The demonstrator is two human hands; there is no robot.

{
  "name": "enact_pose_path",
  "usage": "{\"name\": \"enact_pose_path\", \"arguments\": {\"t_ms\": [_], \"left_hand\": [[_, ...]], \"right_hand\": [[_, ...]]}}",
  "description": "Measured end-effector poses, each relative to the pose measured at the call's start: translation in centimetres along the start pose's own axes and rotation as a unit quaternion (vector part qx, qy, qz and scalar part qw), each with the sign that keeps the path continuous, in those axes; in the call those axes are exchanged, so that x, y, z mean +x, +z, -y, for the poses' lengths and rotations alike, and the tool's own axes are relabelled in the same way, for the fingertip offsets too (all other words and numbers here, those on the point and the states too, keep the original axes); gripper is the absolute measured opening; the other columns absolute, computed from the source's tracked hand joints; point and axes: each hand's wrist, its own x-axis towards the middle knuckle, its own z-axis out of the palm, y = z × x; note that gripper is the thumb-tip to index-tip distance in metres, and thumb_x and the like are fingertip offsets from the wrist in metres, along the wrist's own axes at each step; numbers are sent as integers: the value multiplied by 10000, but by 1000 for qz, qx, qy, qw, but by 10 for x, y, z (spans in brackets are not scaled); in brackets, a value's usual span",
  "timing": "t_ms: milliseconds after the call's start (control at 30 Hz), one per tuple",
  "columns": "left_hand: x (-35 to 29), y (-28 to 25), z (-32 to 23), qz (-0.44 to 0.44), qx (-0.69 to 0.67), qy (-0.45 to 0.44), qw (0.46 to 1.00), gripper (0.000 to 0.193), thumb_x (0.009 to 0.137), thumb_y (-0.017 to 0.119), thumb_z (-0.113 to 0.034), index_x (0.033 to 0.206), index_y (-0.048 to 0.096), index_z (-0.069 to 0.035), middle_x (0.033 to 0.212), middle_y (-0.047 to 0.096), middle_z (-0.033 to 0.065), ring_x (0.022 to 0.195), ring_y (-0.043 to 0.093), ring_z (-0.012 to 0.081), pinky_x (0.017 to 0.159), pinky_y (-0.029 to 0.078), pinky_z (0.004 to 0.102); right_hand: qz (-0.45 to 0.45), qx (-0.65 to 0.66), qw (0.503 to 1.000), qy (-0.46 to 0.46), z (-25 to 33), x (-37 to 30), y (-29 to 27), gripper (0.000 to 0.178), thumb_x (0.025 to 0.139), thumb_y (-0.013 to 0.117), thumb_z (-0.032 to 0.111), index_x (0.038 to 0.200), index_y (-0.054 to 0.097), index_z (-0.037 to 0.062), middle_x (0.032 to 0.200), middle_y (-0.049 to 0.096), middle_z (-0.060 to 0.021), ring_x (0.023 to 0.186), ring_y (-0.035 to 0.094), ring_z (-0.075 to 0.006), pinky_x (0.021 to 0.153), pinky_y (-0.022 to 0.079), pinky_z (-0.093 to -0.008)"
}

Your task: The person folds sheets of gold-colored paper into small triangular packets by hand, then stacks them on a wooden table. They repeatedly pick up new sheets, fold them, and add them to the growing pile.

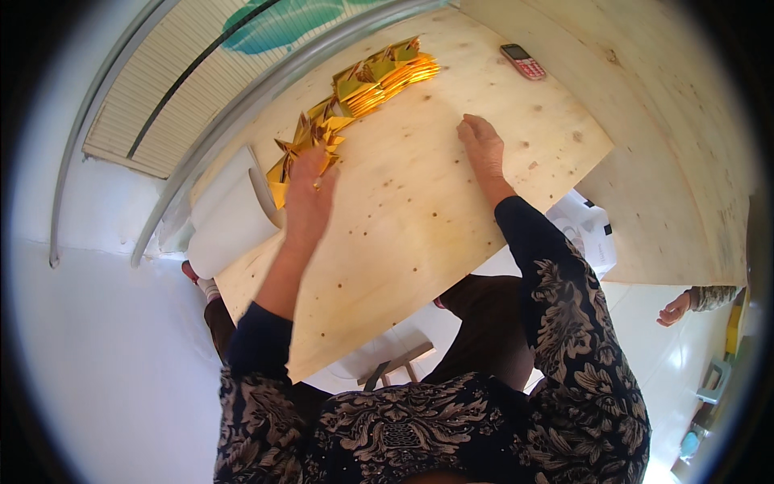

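Note:
Folded gold foil papers (306, 137) lie in a loose, pointed heap near the far left edge of a pale wooden board. My left hand (310, 194) reaches over the near end of this heap, its fingers stretched onto the foil and its thumb apart. It looks slightly blurred, and its fingertips partly cover the foil. Beyond, a tighter stack of gold foil papers (387, 77) leans in a row. At the right side of the board rests my right hand (484, 149), its fingers curled together with nothing visible in them.
The wooden board (403, 218) has a red and dark keypad phone (522, 61) at its far right. A white curved sheet (234, 214) stands at the left edge. A white bag (584, 230) is below the right edge. Another person's hand (676, 309) shows at the far right.

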Motion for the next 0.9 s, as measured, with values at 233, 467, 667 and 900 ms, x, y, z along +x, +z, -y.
{"name": "enact_pose_path", "arguments": {"t_ms": [233,467,667,900], "left_hand": [[187,-8,1,124,32,73,989,576,919,506,-437,1314,483,-17,1306,516,153,1211,479,256,1012,355,329],[296,105,11,275,148,-10,950,712,882,449,-583,1421,367,-125,1478,317,135,1377,255,310,1112,211,447],[352,149,50,349,158,-63,922,706,813,525,-568,1386,437,-164,1471,332,106,1374,258,260,1112,167,431],[372,157,73,380,169,-96,904,581,804,596,-480,1271,551,-138,1289,510,89,1263,369,218,1076,184,387]], "right_hand": [[46,269,932,237,17,42,-12,489,901,593,251,1212,474,-106,1060,577,-174,971,617,-241,850,530,-323],[64,403,882,235,10,53,-23,559,954,512,231,1329,299,-125,1248,467,-249,1139,529,-304,967,466,-361],[62,372,899,224,13,46,-26,589,919,569,241,1333,341,-111,1240,496,-206,1123,549,-243,972,448,-308],[53,327,916,226,20,41,-25,561,900,575,215,1318,376,-102,1244,510,-176,1151,540,-218,970,443,-280]]}}
